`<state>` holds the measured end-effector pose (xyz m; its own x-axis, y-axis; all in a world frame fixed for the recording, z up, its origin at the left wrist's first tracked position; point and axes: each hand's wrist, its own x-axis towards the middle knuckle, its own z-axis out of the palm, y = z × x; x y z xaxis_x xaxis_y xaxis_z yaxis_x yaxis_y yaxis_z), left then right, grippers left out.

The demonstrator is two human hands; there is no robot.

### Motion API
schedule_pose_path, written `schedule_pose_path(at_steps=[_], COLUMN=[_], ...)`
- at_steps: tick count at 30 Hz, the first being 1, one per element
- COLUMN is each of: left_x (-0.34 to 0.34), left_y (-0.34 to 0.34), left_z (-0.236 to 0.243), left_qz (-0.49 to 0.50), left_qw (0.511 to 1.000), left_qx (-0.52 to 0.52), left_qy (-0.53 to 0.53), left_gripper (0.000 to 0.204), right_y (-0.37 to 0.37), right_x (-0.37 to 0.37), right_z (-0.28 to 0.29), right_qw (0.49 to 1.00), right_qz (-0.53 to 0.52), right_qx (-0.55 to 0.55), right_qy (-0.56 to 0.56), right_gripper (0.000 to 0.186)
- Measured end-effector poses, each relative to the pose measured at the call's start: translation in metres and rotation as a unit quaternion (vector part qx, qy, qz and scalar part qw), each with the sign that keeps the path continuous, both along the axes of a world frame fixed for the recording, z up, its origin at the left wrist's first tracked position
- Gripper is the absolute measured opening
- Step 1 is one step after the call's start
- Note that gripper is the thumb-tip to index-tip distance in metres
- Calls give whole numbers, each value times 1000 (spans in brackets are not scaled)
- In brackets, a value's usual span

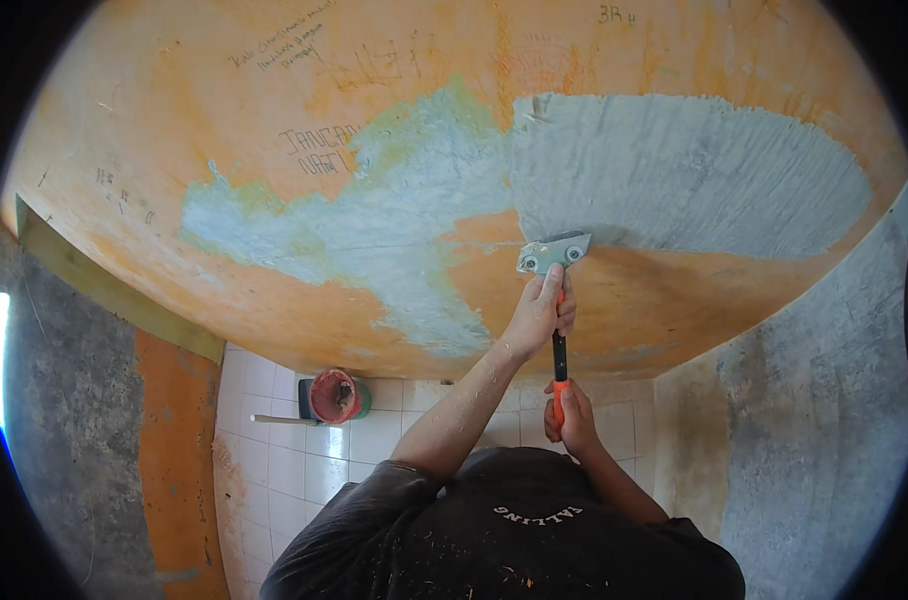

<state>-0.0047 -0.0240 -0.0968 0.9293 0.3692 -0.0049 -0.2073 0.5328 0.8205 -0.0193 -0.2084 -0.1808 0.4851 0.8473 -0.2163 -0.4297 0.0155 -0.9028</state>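
Observation:
A long scraper with a metal head (552, 250) and a black-and-orange handle (560, 352) rests its head against the orange wall (674, 310), at the lower left edge of a grey scraped patch (684, 175). My left hand (542, 310) is closed around the upper handle just below the head, thumb pointing up along it. My right hand (569, 410) grips the orange lower end of the handle, nearer my body. Left of the scraper, an irregular pale patch (394, 220) with greenish edges interrupts the orange paint, and handwriting and scribbles mark the upper wall.
A red-and-green bucket (336, 397) stands by the wall's foot on white floor tiles (264, 440), with a dark object and a pale stick (274, 419) beside it. Side walls rise close by: mottled grey and orange (174, 450) at left, grey (804, 420) at right.

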Motion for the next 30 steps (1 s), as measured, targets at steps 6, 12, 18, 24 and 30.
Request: schedule_pose_path(at_steps=[6,12,18,24,30], left_x=[6,13,15,19,19], left_y=[0,4,3,5,4], left_z=[-21,-26,-27,-33,-29], left_qz=[48,54,74,78,87], left_qw=[998,998,995,995,994], left_qx=[26,32,54,51,43], left_qy=[35,28,41,36,42], left_gripper=[41,41,42,41,40], right_y=[1,6,13,21,24], right_x=[13,19,17,16,15], right_z=[-25,-34,-37,-52,-56], right_qw=[1000,998,997,987,973], right_qz=[7,-4,-20,-51,-64], right_qx=[-16,-25,-31,-61,-87], right_qy=[-13,-51,-64,-137,-206], right_gripper=[40,41,38,37,37])
